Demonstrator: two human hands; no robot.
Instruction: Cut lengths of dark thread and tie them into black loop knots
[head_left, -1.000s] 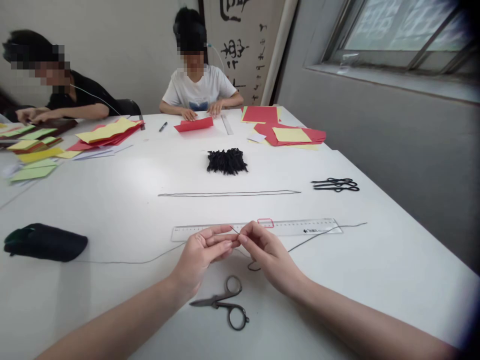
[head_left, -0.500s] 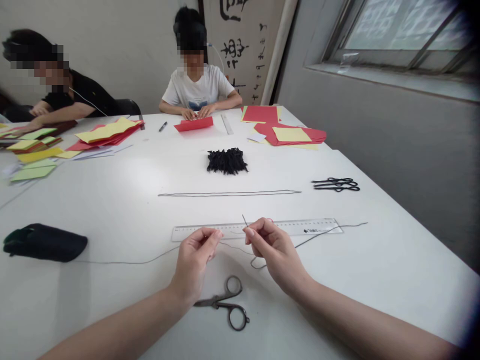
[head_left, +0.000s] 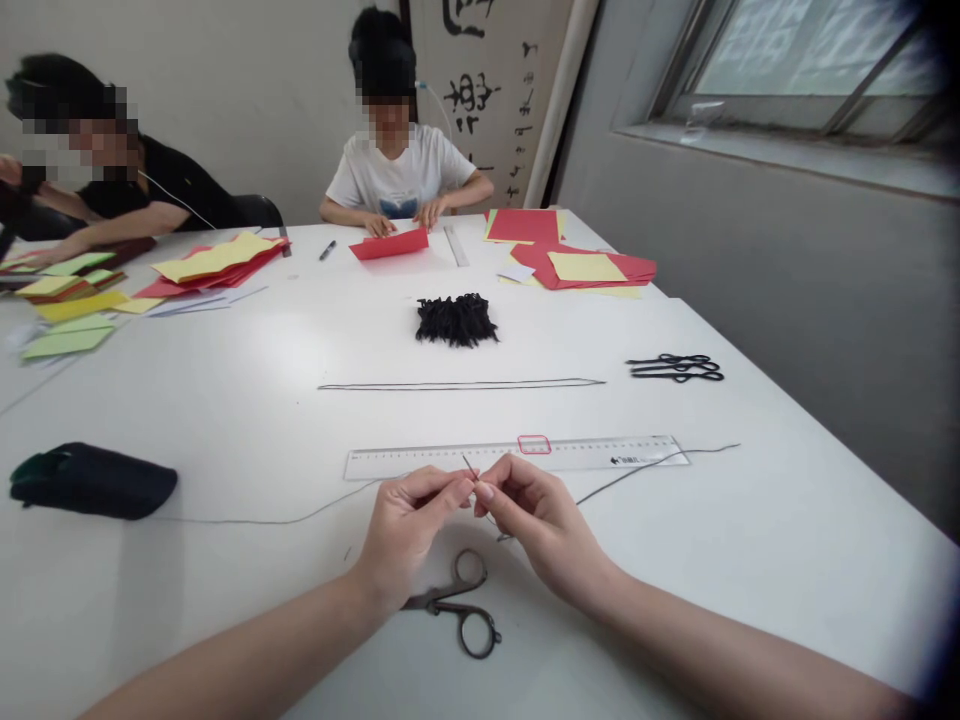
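Note:
My left hand point(head_left: 405, 525) and my right hand point(head_left: 536, 515) meet fingertip to fingertip above the table, both closed in a pinch. A short dark cord end point(head_left: 469, 466) sticks up between them. The thin dark cord point(head_left: 296, 521) runs from a dark wrapped bundle point(head_left: 97, 482) at the left toward my left hand. On the right, more cord point(head_left: 615, 482) trails from beneath my right hand across a clear ruler point(head_left: 420, 461). Metal scissors point(head_left: 456, 606) lie with parted handles below my hands; my left wrist hides the blade tips.
Beyond the ruler lie a long cord loop point(head_left: 461, 385), a black fringed bundle point(head_left: 457, 320) and several knotted black cords point(head_left: 679, 367). Two people sit across the table point(head_left: 225, 430), near red paper point(head_left: 390, 244) and stacked coloured sheets point(head_left: 217, 262).
My hands have come together, the left moving right and the right slightly left and down. The cord end now leans between both sets of fingertips. The ruler's red mark is uncovered.

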